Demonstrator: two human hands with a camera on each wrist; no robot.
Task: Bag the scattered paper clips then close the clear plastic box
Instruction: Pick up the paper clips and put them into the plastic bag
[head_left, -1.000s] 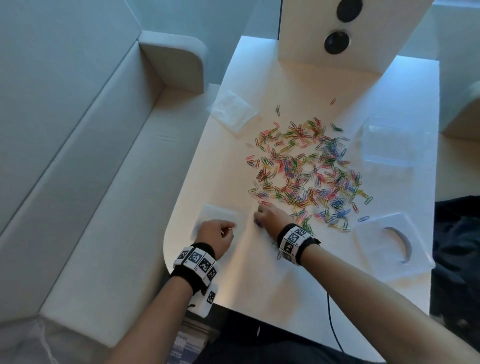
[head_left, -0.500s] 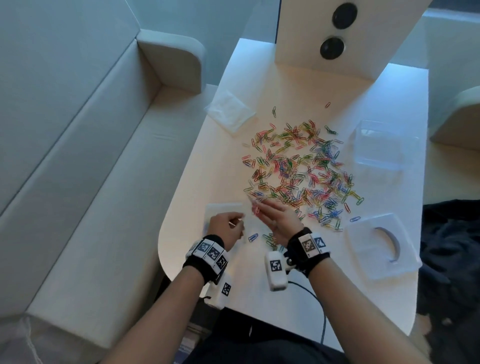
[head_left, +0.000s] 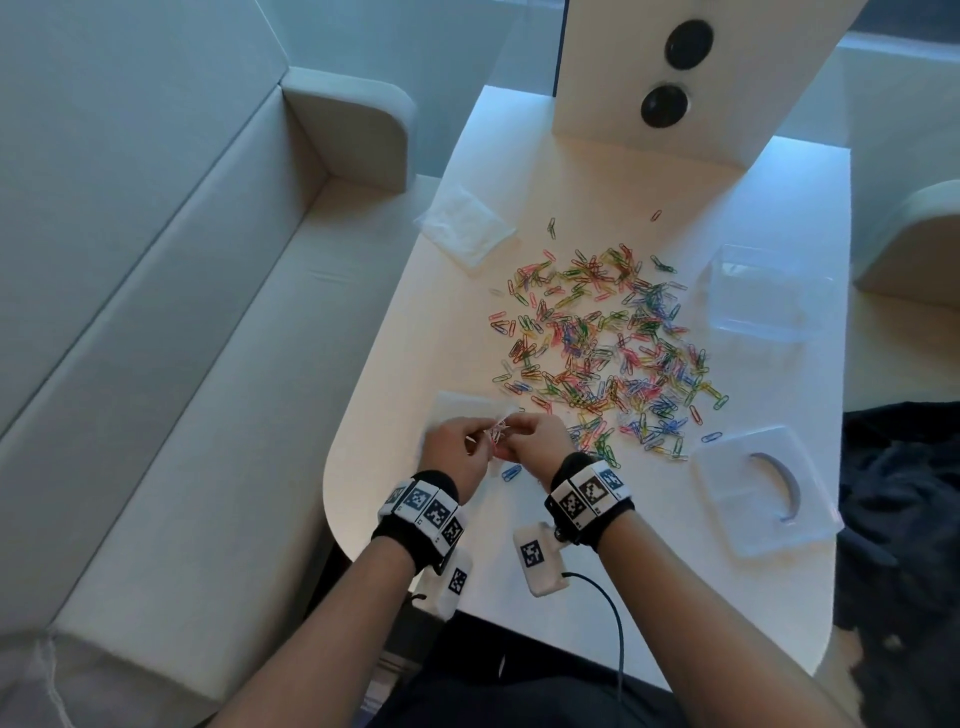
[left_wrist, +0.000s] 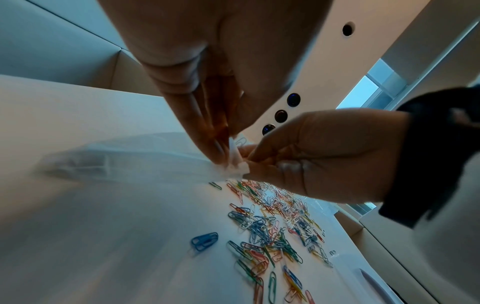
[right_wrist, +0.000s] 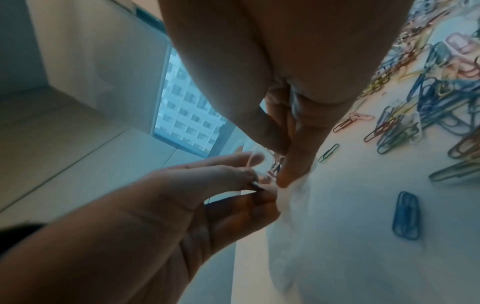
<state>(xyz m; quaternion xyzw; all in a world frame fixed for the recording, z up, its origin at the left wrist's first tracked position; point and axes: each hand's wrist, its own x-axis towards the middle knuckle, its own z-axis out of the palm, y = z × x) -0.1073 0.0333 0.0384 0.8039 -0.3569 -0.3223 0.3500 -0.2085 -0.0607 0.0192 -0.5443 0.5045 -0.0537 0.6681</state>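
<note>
Several coloured paper clips (head_left: 597, 338) lie scattered over the middle of the white table (head_left: 675, 597). At its near left edge lies a clear plastic bag (head_left: 467, 410). My left hand (head_left: 480, 441) pinches the bag's mouth (left_wrist: 233, 164) and lifts it. Right beside it, my right hand (head_left: 511, 431) pinches a few clips (right_wrist: 275, 164) at that opening. The open clear plastic box (head_left: 769, 296) stands at the right. Its lid (head_left: 727, 504) lies nearer, on the right.
A second clear bag (head_left: 462, 228) lies at the table's far left. One blue clip (head_left: 511, 472) lies alone just below my hands. A white upright panel (head_left: 623, 67) stands at the back, a pale bench (head_left: 208, 364) runs along the left.
My right hand has left the near edge of the pile with a few clips and moved left to the bag. My left hand has raised the bag's mouth to meet it.
</note>
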